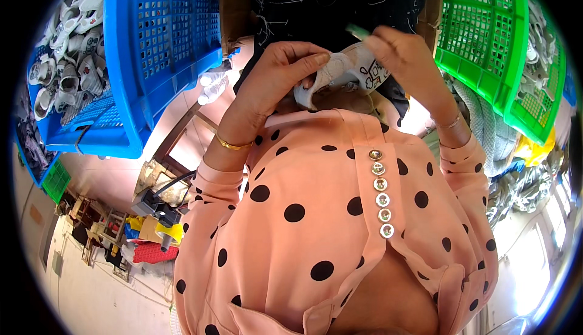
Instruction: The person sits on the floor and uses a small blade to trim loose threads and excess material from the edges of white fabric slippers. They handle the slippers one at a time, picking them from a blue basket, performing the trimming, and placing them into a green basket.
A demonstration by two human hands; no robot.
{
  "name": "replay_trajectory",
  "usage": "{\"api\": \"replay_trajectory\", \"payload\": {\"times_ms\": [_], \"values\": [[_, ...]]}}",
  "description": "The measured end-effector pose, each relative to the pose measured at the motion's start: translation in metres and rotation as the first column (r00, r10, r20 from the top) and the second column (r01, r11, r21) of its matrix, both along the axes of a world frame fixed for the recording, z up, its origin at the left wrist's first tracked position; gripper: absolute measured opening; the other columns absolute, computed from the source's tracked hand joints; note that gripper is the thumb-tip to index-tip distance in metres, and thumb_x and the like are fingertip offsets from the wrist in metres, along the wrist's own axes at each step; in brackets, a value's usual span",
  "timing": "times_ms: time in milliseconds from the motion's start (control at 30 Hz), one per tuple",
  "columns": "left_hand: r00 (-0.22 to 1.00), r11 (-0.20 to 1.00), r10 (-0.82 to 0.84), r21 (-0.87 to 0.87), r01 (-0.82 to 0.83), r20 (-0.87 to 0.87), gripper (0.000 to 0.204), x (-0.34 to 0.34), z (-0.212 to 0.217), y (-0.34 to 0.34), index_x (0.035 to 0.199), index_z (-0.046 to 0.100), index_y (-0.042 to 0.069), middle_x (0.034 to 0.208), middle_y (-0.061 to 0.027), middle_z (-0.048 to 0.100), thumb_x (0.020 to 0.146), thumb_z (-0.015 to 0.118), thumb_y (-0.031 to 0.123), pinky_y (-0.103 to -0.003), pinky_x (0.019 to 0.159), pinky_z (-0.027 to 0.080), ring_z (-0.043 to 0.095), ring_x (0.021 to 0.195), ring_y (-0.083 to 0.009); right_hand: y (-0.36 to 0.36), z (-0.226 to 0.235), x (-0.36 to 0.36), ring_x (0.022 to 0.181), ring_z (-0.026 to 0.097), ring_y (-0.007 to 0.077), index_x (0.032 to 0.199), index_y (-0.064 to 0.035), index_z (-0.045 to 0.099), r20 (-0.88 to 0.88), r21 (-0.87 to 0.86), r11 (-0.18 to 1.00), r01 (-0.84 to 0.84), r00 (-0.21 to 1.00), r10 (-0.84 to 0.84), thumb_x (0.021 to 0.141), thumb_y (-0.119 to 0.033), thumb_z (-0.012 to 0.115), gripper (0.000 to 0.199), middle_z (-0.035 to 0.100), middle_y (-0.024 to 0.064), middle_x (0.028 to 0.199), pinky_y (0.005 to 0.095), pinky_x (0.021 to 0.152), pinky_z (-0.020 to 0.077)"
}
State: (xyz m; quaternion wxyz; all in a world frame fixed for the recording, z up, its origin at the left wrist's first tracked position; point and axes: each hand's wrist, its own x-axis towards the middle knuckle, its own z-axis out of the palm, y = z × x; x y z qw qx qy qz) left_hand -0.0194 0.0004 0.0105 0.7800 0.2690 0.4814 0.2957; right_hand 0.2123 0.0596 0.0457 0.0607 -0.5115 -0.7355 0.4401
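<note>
A white shoe upper [337,68] with a dark printed pattern on its side is held in front of my chest. My left hand [280,73] pinches its edge between thumb and fingers. At the other side of the upper, my right hand [405,62] is closed, slightly blurred, around a small green tool [358,31] whose tip sticks out past the fingers. The rest of that tool is hidden in the hand. Whether the right hand also touches the upper, I cannot tell.
Dark cloth [340,7] strewn with loose white threads lies beyond my hands. On the left a blue plastic crate [124,62] stands beside many white shoe uppers [76,50]. A green crate [516,50] is on the right, with more uppers [537,50] beyond it.
</note>
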Motion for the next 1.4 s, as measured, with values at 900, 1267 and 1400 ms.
{"api": "replay_trajectory", "payload": {"times_ms": [900,1267,1400], "values": [[0.988,0.985,-0.070,0.145,0.090,-0.141,0.021,-0.009,0.016,0.007,0.106,0.068,-0.001,0.086,-0.0019,0.068,0.090,0.064,0.013,-0.019,0.071,0.049,0.061,0.079,-0.0050,0.005,0.001,-0.026,0.061,0.058,0.0344,0.083,-0.0039,0.062,0.000,-0.039,0.984,-0.176,0.984,0.176,0.086,-0.032,0.064,0.028,0.059,0.0143,0.065,0.0384,0.056,0.0439],[0.991,0.990,-0.124,0.065,0.127,-0.043,0.022,-0.019,0.001,0.003,0.104,0.069,-0.003,0.083,-0.0021,0.066,0.090,0.066,0.014,-0.019,0.067,0.045,0.057,0.075,-0.0059,-0.006,-0.011,-0.022,0.057,0.061,0.0273,0.087,-0.0060,0.058,0.027,0.382,0.904,-0.191,0.980,0.195,0.084,-0.041,0.065,0.036,0.061,0.0086,0.062,0.0356,0.052,0.0466],[0.988,0.986,-0.152,0.065,0.154,-0.038,0.023,-0.021,-0.001,0.005,0.103,0.068,-0.001,0.085,-0.0017,0.067,0.091,0.065,0.017,-0.019,0.073,0.047,0.059,0.078,-0.0058,-0.003,-0.005,-0.009,0.049,0.058,0.0177,0.080,-0.0098,0.054,0.263,0.603,0.698,-0.386,0.923,0.282,0.078,-0.061,0.062,0.052,0.057,0.0025,0.058,0.0275,0.049,0.0454]]}}
